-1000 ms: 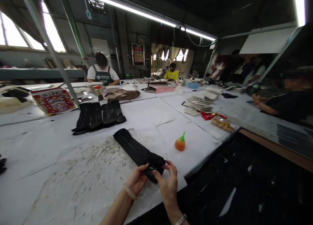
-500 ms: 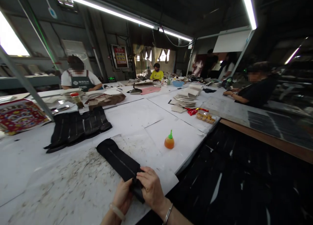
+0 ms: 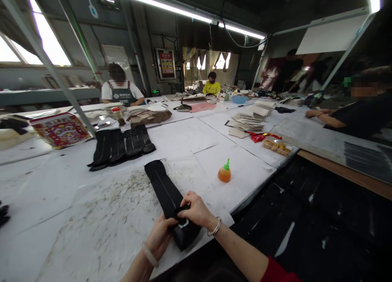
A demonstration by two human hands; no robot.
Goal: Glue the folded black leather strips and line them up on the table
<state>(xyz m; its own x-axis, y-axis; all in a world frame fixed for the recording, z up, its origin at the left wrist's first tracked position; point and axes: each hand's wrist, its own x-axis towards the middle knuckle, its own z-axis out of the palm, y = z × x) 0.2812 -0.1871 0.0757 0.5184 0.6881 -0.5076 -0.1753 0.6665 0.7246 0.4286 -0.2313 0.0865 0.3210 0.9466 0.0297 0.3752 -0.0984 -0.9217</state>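
Note:
A long black fabric piece (image 3: 162,184) with a pale line down its middle stretches away from me across the white table. Its near end is folded back and widens into a dark flap with a small white mark. My left hand (image 3: 161,235) grips the left edge of this near part, thumb on top. On the right side my right hand (image 3: 196,210) pinches the fabric at the fold, its fingertips close to the left thumb. A squeeze bottle (image 3: 224,175) with orange liquid and a green nozzle stands upright beyond my right hand.
Several black fabric pieces (image 3: 122,147) lie at the left. Stacked pale sheets (image 3: 249,120) and a clear box (image 3: 277,146) are farther right. Dark material (image 3: 294,216) hangs beyond the table's right edge. Co-workers sit around the table, one in yellow (image 3: 212,87).
The view has swung left. The fabric's near end has been opened out, showing a white mark and a wider dark flap. My right fingers have moved into a pinch at the fold.

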